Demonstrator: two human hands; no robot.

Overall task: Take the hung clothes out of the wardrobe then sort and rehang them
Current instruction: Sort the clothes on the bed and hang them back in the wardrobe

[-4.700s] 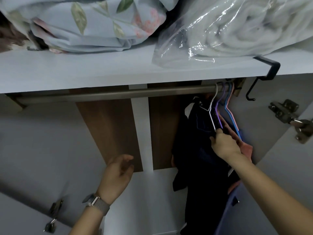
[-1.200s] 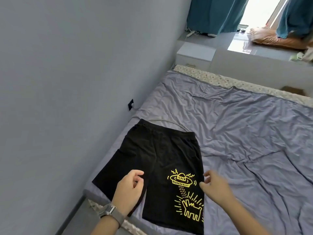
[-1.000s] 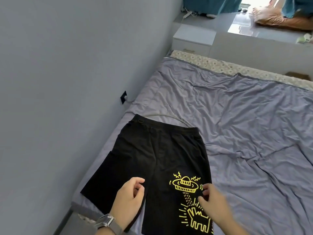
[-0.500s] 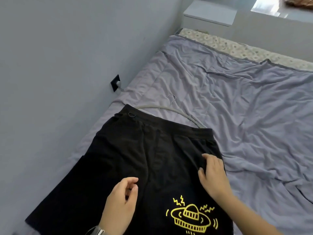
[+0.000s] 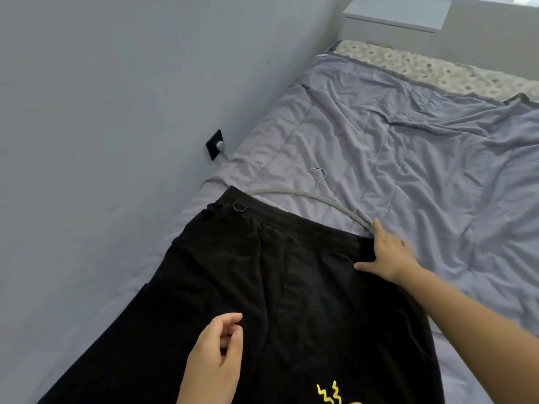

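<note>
Two hands work over the black shorts [image 5: 262, 287], which lie flat on the near left part of the bed [image 5: 437, 170]. The right hand [image 5: 388, 255] rests with spread fingers on the right end of the waistband, touching the grey hanger [image 5: 320, 198] that protrudes from the far edge. The left hand [image 5: 215, 360] hovers above the near fabric, fingers loosely curled, holding nothing. A wall socket [image 5: 215, 144] sits far left.

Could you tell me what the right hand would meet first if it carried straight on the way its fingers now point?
Probably the grey hanger: the right hand lies on the black shorts, its fingertips right at the hanger's arm.
</note>
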